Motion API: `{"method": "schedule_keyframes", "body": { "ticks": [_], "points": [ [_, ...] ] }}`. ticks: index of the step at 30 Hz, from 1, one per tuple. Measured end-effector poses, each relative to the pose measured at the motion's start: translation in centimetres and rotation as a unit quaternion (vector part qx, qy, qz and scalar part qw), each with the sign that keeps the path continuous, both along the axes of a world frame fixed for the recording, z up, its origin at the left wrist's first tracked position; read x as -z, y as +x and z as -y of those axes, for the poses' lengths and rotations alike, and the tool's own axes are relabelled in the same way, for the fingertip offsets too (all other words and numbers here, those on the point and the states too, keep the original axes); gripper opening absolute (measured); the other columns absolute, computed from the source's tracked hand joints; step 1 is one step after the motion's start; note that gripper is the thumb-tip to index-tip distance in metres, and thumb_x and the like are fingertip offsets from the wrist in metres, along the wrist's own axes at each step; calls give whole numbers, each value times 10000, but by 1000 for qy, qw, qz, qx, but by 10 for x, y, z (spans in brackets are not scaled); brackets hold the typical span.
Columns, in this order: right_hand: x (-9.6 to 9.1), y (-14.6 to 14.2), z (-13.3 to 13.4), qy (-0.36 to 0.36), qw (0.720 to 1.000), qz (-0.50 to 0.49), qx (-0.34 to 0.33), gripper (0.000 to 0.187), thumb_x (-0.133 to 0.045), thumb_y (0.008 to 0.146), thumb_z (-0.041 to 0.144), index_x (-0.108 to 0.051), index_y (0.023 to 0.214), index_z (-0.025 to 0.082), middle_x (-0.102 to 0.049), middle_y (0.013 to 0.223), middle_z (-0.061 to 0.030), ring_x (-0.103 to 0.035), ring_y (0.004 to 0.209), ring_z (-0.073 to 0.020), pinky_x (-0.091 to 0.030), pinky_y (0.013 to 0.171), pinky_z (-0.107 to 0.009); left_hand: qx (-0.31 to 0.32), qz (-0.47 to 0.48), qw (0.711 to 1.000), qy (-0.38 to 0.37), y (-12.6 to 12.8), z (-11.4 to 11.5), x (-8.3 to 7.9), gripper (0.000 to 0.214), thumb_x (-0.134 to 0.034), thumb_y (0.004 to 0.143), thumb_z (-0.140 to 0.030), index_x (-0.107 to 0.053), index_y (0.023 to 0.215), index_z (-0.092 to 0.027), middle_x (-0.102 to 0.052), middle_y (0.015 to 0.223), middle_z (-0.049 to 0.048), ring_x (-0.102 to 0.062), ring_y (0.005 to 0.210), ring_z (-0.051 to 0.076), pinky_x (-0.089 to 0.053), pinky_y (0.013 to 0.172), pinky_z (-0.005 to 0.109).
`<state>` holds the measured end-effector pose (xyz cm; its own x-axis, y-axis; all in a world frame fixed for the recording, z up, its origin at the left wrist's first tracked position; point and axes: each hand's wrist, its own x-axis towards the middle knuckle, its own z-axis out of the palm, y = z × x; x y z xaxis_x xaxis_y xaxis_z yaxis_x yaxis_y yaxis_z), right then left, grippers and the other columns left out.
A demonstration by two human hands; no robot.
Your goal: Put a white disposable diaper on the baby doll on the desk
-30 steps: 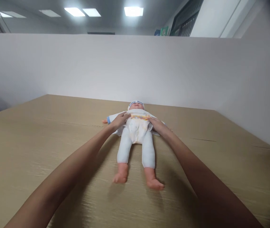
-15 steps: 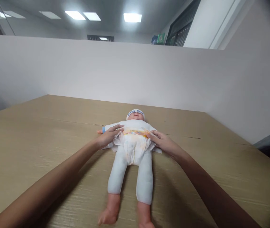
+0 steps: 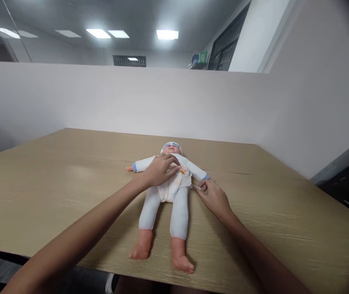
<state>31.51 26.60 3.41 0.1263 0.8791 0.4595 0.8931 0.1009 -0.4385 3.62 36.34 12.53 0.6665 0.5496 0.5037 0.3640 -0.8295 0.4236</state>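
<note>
- The doll [image 3: 168, 192] lies on its back mid-table [image 3: 70, 171], its feet close to the near edge and its head towards the white partition [image 3: 131, 102].
- Bare tabletop spreads wide on both sides, with a strip behind the head.
- The left hand [image 3: 161, 169] lies flat and loose on the doll's chest, above the diaper [image 3: 171, 190].
- The right hand [image 3: 213, 198] rests just beside the doll's cuff with its fingers curled; whether they grip anything is unclear.
- Half a second ago both hands held the diaper's waist sides; now the left is on top and the right is off to the side.

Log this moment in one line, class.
left hand: on doll chest | right hand: at doll's side | doll: supine on table, diapered
</note>
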Motion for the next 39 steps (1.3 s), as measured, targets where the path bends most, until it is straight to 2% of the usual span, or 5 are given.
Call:
{"method": "schedule_keyframes", "body": {
  "ticks": [14, 22, 28, 32, 39],
  "points": [
    [-27, 8, -11, -106, 968, -213, -82, 449, -568, 883, 682, -615, 756, 255, -602, 658, 5, -542, 608, -179, -419, 576, -301, -88, -99, 991, 25, 36, 7, 19, 581, -780, 846, -701, -754, 1242, -277, -712, 1341, 104, -504, 1272, 438, -372, 1061, 617],
    [-60, -50, -58, -138, 953, -249, -106, 302, -678, 846, 507, -599, 714, 247, -635, 682, 14, -580, 661, -173, -471, 644, -308, -99, -77, 992, 32, 38, 6, 25, 548, -825, 802, -629, -728, 1212, -278, -716, 1340, 100, -511, 1266, 430, -383, 1010, 601],
    [-46, -68, -28, 1, 969, -212, -126, 328, -660, 997, 540, -705, 1134, 246, -776, 1138, -93, -733, 1001, -251, -620, 885, -405, -112, -69, 991, 23, 36, 8, 25, 523, -796, 840, -603, -699, 1242, -283, -709, 1372, 83, -524, 1275, 403, -402, 1012, 580],
    [-31, -67, 0, 43, 971, -135, -191, 436, -464, 1138, 448, -625, 1509, 286, -619, 1588, -98, -540, 1510, -279, -417, 1296, -523, -108, -73, 991, 17, 36, 9, 25, 632, -804, 841, -609, -651, 1355, -276, -684, 1425, 94, -522, 1303, 402, -399, 1032, 579],
    [-22, -59, 3, 55, 977, -13, -208, 528, -388, 1162, 428, -475, 1672, 324, -542, 1681, -74, -492, 1562, -283, -407, 1299, -534, -70, -6, 997, 21, -13, 18, 32, 480, -535, 1090, -503, -529, 1529, -309, -562, 1593, 105, -528, 1437, 333, -327, 1162, 539]
  ]
}}
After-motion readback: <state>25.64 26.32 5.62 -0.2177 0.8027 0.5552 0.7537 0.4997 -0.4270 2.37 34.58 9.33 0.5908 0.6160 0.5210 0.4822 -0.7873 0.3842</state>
